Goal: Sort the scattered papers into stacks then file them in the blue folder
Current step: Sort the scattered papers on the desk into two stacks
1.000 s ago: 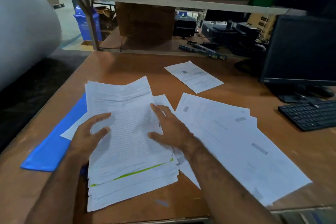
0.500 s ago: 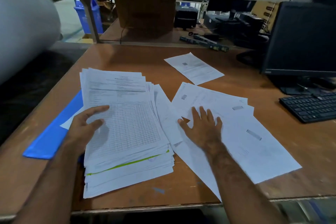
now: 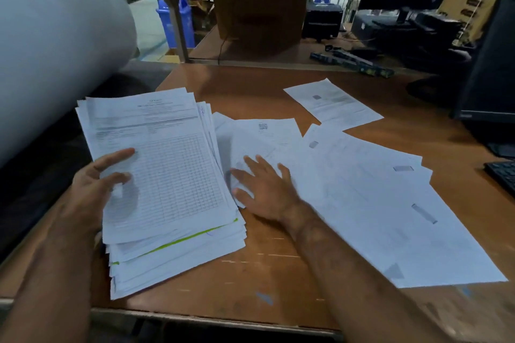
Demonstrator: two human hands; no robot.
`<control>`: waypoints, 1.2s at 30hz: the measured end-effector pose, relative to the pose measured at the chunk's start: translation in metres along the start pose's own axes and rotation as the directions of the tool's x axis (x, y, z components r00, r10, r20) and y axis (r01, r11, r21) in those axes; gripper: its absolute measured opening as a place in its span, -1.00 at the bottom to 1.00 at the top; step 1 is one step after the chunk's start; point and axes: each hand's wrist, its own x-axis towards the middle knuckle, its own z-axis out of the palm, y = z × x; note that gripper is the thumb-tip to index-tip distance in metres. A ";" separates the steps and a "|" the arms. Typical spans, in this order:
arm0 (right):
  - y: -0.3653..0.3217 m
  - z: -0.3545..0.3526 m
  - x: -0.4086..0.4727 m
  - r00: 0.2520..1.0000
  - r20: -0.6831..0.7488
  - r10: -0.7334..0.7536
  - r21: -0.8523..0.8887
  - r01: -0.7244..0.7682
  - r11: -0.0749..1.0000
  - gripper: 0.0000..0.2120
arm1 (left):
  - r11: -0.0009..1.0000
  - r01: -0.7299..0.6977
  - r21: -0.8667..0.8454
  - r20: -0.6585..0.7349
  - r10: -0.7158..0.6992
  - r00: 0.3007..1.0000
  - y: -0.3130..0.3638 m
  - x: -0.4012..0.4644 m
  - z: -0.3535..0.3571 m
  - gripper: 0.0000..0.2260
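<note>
**Both hands on the papers**

Nearest me on the tabletop, my left hand holds the thick paper stack at its left edge — thumb and forefinger curled onto the top gridded sheet. Just right, my right hand lies flat, fingers spread, on the loose sheets fanned beside the stack. Farther back a single sheet lies apart — beyond it, a monitor. I can't see the blue folder.
</note>
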 end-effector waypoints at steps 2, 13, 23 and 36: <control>-0.003 0.008 0.007 0.997 0.058 0.056 -0.014 -0.055 0.998 -0.48 | 1.000 0.017 0.008 -0.003 -0.017 1.000 -0.003 -0.001 -0.006 -0.56; 0.056 -0.033 -0.034 0.819 -0.082 0.568 -0.263 -0.567 0.780 -0.35 | 0.982 0.007 -0.190 0.092 0.011 0.996 0.012 0.011 0.049 -0.51; 0.105 -0.044 -0.069 0.902 -0.062 0.428 0.011 -0.428 0.904 -0.61 | 0.986 0.033 0.161 0.306 -0.082 0.948 -0.038 0.027 0.095 -0.59; 0.099 -0.047 -0.041 0.833 -0.126 0.539 -0.095 -0.551 0.829 -0.70 | 0.987 -0.039 0.155 0.298 -0.009 0.955 -0.037 0.014 0.094 -0.60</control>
